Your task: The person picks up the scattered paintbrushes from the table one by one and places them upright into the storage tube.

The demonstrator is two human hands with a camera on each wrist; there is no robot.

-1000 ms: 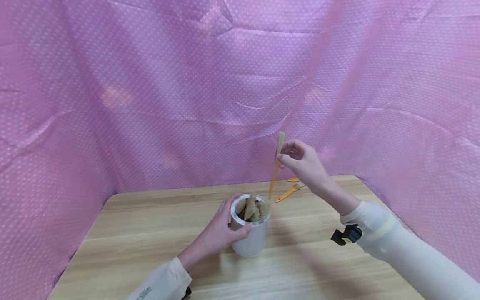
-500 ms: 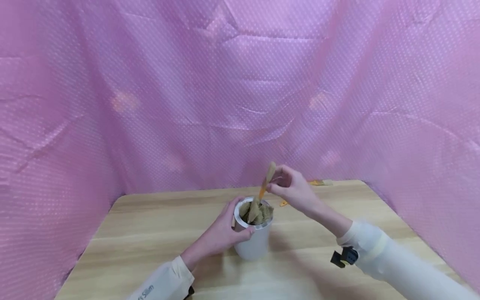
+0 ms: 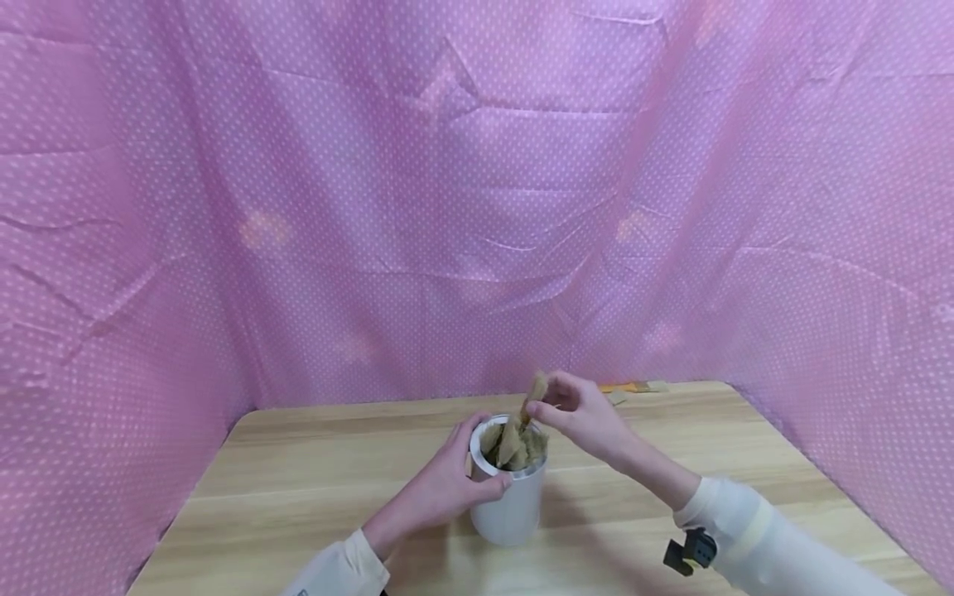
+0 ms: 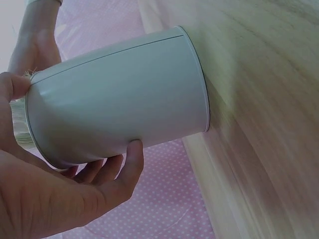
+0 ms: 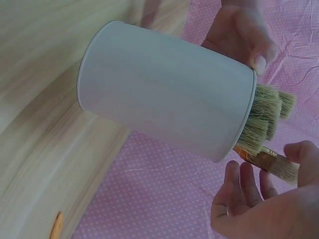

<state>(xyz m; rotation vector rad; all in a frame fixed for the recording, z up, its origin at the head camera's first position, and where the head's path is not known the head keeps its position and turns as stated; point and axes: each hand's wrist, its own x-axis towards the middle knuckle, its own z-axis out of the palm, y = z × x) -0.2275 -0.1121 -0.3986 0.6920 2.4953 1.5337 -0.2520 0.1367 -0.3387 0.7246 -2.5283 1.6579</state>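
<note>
A white cylindrical can (image 3: 508, 509) stands upright on the wooden table, packed with paintbrushes whose pale bristles (image 3: 514, 447) point up out of it. My left hand (image 3: 455, 480) grips the can from the left, thumb at the near side of the rim and fingers round the far side. My right hand (image 3: 585, 418) pinches another paintbrush (image 3: 535, 391) between thumb and fingers, close to its metal band. In the right wrist view this paintbrush (image 5: 271, 163) goes handle-first into the can's mouth beside the other bristles. Most of its orange handle is hidden inside.
At the table's back edge lies an orange-handled brush (image 3: 626, 387), partly behind the right hand, with another brush's bristles (image 3: 617, 398) just in front. Pink dotted cloth (image 3: 447, 207) hangs behind and on both sides of the table (image 3: 313, 463).
My right hand has come down and slightly left, lowering the paintbrush from above the can's right side until its handle is inside. The left hand keeps its grip. The head view has tilted up slightly.
</note>
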